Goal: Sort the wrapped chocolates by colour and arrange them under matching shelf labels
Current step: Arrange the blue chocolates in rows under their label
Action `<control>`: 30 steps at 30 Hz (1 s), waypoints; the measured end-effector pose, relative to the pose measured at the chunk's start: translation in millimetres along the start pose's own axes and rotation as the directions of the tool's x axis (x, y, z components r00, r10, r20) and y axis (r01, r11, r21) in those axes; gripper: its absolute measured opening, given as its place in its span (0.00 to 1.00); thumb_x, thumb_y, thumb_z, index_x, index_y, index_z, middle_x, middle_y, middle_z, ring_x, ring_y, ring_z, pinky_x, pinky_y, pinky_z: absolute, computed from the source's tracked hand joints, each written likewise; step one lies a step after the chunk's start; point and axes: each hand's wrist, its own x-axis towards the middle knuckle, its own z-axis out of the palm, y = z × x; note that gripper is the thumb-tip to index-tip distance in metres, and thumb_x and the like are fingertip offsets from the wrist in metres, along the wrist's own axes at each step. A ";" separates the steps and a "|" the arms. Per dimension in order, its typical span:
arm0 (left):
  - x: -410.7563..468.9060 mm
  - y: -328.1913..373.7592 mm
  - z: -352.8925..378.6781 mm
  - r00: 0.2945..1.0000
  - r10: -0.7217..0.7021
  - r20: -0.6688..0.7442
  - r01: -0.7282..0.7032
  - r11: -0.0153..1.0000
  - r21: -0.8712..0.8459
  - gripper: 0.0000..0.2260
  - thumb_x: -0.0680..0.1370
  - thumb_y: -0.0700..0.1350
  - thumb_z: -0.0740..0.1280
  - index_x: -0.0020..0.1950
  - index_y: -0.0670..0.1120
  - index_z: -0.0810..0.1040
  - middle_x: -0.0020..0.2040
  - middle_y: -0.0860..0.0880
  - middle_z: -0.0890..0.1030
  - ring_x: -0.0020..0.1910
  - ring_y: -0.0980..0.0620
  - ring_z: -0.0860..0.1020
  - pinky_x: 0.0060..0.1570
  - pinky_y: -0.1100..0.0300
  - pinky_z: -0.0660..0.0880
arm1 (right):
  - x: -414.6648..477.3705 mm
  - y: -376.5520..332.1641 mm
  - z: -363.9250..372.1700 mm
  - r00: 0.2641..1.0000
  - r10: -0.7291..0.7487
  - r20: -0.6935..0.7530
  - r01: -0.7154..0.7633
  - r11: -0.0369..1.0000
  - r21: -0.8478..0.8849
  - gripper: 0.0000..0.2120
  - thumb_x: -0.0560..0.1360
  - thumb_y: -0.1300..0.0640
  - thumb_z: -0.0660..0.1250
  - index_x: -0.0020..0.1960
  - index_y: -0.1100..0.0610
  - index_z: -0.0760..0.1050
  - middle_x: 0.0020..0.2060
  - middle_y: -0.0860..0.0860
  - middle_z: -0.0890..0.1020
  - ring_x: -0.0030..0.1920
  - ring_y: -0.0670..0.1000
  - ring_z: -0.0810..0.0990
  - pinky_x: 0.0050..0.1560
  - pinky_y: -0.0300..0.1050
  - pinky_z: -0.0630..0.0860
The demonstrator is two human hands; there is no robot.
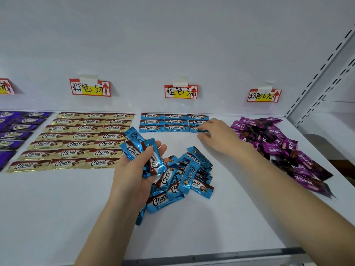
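Observation:
My left hand (141, 166) grips a bunch of blue Choco bars (137, 145) above a loose pile of blue bars (184, 177) on the white shelf (57, 208). My right hand (219, 135) pinches one blue bar (202, 130) at the right end of the third row of laid-out blue bars (165, 122), under the blue label (181, 91). Gold bars (80, 139) lie in neat rows under another label (89, 87). A heap of pink-purple Kiss sweets (278, 146) lies under the right label (264, 95).
Dark purple bars (17, 129) lie in rows at the far left under a partly cut-off label (5, 86). A slotted shelf upright (322, 73) rises at the right. The shelf's front edge (211, 256) runs along the bottom.

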 end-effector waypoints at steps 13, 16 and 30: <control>-1.0 0.6 -1.4 1.000 0.003 0.002 -0.004 1.000 0.010 0.07 0.78 0.36 0.62 0.51 0.47 0.74 0.46 0.45 0.85 0.45 0.48 0.84 0.42 0.50 0.79 | 17.9 -2.7 -0.4 0.995 0.025 0.093 -0.021 0.999 -0.040 0.17 0.80 0.51 0.51 0.60 0.57 0.72 0.56 0.57 0.74 0.54 0.55 0.72 0.53 0.52 0.74; -0.9 0.9 -1.9 1.000 -0.002 -0.003 0.002 1.000 0.009 0.07 0.78 0.36 0.62 0.50 0.48 0.73 0.46 0.45 0.85 0.45 0.48 0.84 0.43 0.50 0.79 | 15.5 -1.8 -0.6 0.999 0.027 0.047 -0.026 0.999 -0.020 0.17 0.80 0.51 0.52 0.63 0.57 0.72 0.58 0.57 0.74 0.56 0.55 0.71 0.54 0.51 0.73; -7.9 4.3 -2.6 0.999 0.007 0.043 -0.007 1.000 -0.014 0.16 0.77 0.31 0.60 0.62 0.44 0.70 0.49 0.43 0.84 0.46 0.47 0.84 0.44 0.50 0.80 | 1.0 0.2 6.8 1.000 -0.002 -0.027 0.002 1.000 -0.025 0.16 0.80 0.52 0.53 0.61 0.56 0.73 0.58 0.55 0.74 0.56 0.53 0.71 0.51 0.50 0.75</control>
